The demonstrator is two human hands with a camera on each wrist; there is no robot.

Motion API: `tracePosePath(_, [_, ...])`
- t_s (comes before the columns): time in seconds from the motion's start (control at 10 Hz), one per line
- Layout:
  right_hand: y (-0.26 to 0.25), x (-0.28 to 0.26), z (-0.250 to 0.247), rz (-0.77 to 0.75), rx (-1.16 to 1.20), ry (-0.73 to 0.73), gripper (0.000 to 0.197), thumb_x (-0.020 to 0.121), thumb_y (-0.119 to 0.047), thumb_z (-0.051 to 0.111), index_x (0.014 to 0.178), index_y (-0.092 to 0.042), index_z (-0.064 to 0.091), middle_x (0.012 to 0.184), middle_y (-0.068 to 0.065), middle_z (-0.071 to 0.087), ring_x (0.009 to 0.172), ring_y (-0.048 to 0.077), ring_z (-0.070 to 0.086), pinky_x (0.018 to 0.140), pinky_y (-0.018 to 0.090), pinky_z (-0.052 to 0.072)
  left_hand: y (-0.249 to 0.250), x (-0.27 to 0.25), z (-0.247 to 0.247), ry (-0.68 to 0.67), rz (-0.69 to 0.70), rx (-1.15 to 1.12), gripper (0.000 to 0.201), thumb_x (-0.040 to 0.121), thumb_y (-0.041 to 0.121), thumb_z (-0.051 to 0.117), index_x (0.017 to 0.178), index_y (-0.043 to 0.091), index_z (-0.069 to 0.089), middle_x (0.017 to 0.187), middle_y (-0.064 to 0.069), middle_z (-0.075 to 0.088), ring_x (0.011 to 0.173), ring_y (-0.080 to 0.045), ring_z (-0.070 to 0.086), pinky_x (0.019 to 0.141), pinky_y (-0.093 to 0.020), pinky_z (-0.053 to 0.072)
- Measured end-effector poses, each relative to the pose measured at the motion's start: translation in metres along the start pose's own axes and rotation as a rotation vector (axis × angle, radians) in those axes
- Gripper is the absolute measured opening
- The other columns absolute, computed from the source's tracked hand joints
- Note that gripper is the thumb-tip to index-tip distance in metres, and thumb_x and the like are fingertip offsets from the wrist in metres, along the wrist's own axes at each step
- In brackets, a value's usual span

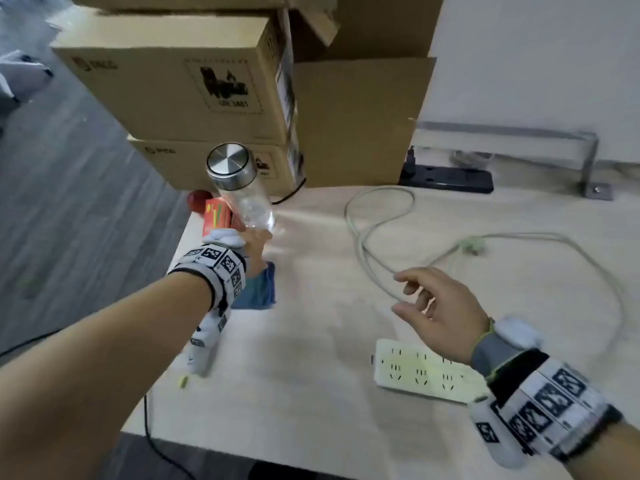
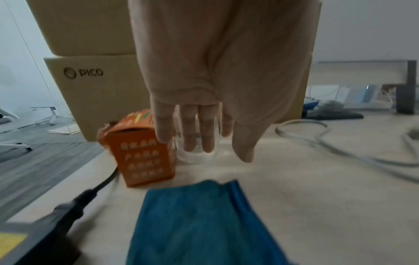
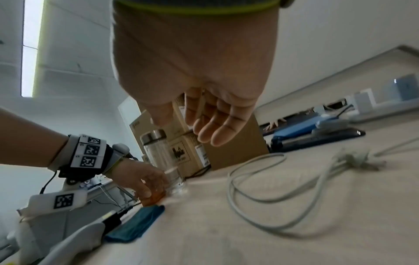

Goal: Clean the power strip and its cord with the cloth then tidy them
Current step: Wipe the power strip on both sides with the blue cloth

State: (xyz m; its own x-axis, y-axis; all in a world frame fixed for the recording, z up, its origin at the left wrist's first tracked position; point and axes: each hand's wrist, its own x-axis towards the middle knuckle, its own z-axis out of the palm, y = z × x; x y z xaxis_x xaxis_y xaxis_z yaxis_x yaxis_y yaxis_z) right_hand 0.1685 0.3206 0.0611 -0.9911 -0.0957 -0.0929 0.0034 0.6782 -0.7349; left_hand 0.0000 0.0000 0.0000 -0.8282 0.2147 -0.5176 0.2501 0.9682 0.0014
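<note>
Clearing glass bottle (image 1: 242, 188) from beside cloth (image 1: 260, 289), likely: keep upright; left hand (image 1: 254, 252) at base, grip unclear; right hand (image 1: 441, 315) loose, empty.

Soft daylight, motion blur, wide-angle edge distortion.

It looked like an office, in a corner used partly for storage. A pale wood-grain worktop (image 1: 311, 375) stood against a plain white wall (image 1: 536, 57), with a grey metal rail (image 1: 512, 133) along its far edge and a black socket bar (image 1: 450, 178) lying just in front of that rail. Brown cardboard shipping boxes (image 1: 166, 81), one printed PICO, were stacked by the worktop's far left corner, and beyond its left edge ran grey plank flooring (image 1: 69, 202) with white swivel-chair bases (image 2: 53, 116) standing farther off.
</note>
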Motion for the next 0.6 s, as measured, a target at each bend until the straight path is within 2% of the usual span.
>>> tracePosePath(0.1, [-0.004, -0.004, 0.024, 0.072, -0.024, -0.021, 0.035, 0.079, -0.032, 0.072, 0.111, -0.037, 0.057, 0.095, -0.018, 0.054, 0.071, 0.008, 0.057, 0.070, 0.038, 0.052, 0.003, -0.002, 0.011, 0.000, -0.044, 0.008, 0.052, 0.088, 0.018, 0.061, 0.136, 0.012, 0.043, 0.135, -0.013, 0.050, 0.121, -0.031, 0.049, 0.099, -0.038, 0.038])
tracePosePath(0.2, [-0.006, -0.018, 0.038, 0.136, -0.001, -0.017, 0.034, 0.081, -0.032, 0.071, 0.112, -0.037, 0.057, 0.096, -0.018, 0.054, 0.073, 0.009, 0.058, 0.072, 0.036, 0.052, 0.000, 0.003, 0.020, -0.027, 0.029, 0.120, 0.044, 0.086, 0.022, 0.063, 0.126, 0.011, 0.050, 0.122, -0.014, 0.057, 0.109, -0.031, 0.056, 0.082, -0.035, 0.042])
tracePosePath(0.3, [-0.002, -0.033, 0.033, 0.193, -0.008, -0.001, 0.034, 0.080, -0.031, 0.071, 0.112, -0.034, 0.058, 0.096, -0.019, 0.054, 0.071, 0.010, 0.058, 0.073, 0.035, 0.052, 0.004, -0.001, 0.018, -0.059, 0.116, 0.200, 0.027, 0.089, 0.030, 0.058, 0.111, 0.014, 0.059, 0.114, -0.010, 0.060, 0.097, -0.028, 0.057, 0.067, -0.025, 0.037])
tracePosePath(0.4, [0.005, -0.047, 0.020, 0.244, 0.000, 0.029, 0.033, 0.081, -0.031, 0.071, 0.111, -0.034, 0.059, 0.095, -0.016, 0.055, 0.071, 0.012, 0.058, 0.073, 0.037, 0.052, 0.014, -0.015, 0.010, -0.032, 0.164, 0.095, 0.015, 0.084, 0.040, 0.055, 0.084, 0.025, 0.055, 0.097, -0.001, 0.062, 0.081, -0.021, 0.056, 0.076, -0.034, 0.048])
tracePosePath(0.5, [0.015, -0.068, -0.002, 0.282, 0.010, 0.051, 0.031, 0.081, -0.032, 0.070, 0.111, -0.032, 0.059, 0.096, -0.015, 0.056, 0.071, 0.012, 0.059, 0.074, 0.037, 0.052, 0.048, -0.042, 0.004, -0.042, 0.246, -0.123, 0.012, 0.086, 0.038, 0.059, 0.080, 0.030, 0.051, 0.082, 0.003, 0.062, 0.075, -0.022, 0.058, 0.071, -0.037, 0.049])
tracePosePath(0.6, [0.019, -0.081, -0.013, 0.298, 0.038, 0.052, 0.030, 0.083, -0.032, 0.069, 0.111, -0.030, 0.060, 0.096, -0.014, 0.056, 0.072, 0.011, 0.058, 0.073, 0.032, 0.051, 0.089, -0.074, 0.003, -0.004, 0.333, -0.257, 0.010, 0.088, 0.034, 0.059, 0.086, 0.029, 0.051, 0.076, 0.003, 0.060, 0.072, -0.021, 0.057, 0.062, -0.031, 0.041])
